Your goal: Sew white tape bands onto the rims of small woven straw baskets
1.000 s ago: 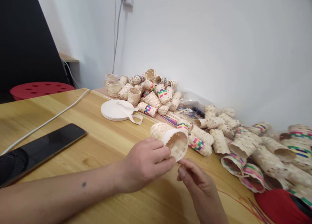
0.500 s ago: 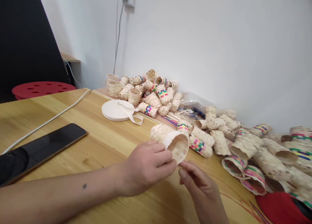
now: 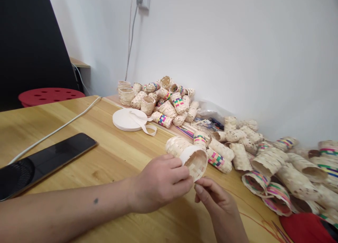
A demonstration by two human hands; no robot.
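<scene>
A small pale woven basket point(image 3: 194, 161) with a white band round its mouth lies on its side over the wooden table point(image 3: 111, 158), its opening turned toward me. My left hand point(image 3: 161, 183) grips its rim, thumb and fingers closed on the white band. Just below the rim, my right hand point(image 3: 218, 202) pinches something thin that I cannot make out, fingertips touching the basket's lower edge.
Several woven baskets, some with coloured bands, are heaped along the wall at the back point(image 3: 163, 100) and at the right point(image 3: 285, 169). A roll of white tape point(image 3: 128, 119), a black phone point(image 3: 50, 156), a white cable point(image 3: 58, 130) and a red stool point(image 3: 50, 95) are to the left.
The view has shifted slightly. Both hands and the basket have eased a little right and lower, with my right fingertips closing up against the basket's rim.
</scene>
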